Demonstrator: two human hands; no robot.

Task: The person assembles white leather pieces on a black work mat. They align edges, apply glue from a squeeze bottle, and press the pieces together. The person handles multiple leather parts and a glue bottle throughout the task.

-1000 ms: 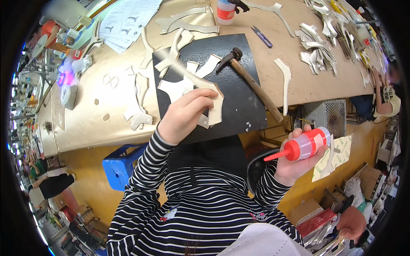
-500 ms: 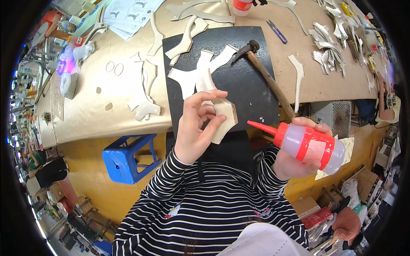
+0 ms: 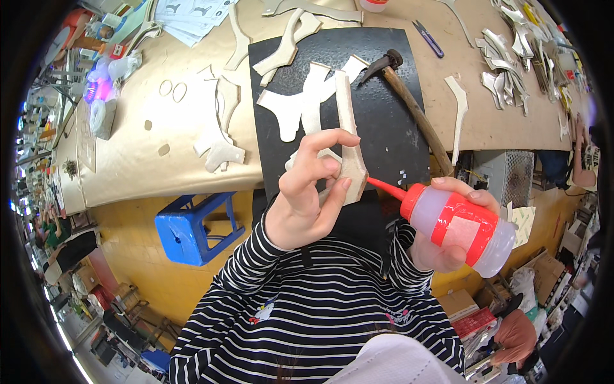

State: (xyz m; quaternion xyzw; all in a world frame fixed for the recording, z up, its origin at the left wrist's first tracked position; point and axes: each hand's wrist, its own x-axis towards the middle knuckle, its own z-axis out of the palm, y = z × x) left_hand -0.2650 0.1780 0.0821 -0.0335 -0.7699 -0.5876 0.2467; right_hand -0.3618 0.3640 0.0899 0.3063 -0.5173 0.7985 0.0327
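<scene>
Between the thumb and fingers of my left hand is a cream, curved cut piece with a brownish edge, its long arm pointing away from me. My right hand grips a translucent squeeze bottle with a red band, cap and long red nozzle. The nozzle tip is at the piece's right edge, seemingly touching it. Beyond my left hand, several pale branching pieces lie on a black board. What the bottle contains cannot be made out.
A hammer lies across the board's right side. Purple thread snips are farther back. More cut pieces lie left, and a heap lies right. A blue stool stands below the table edge.
The bottle's nozzle tip has come to the piece's right edge. My left hand has turned the piece, so its long arm now shows. The whole view has shifted slightly.
</scene>
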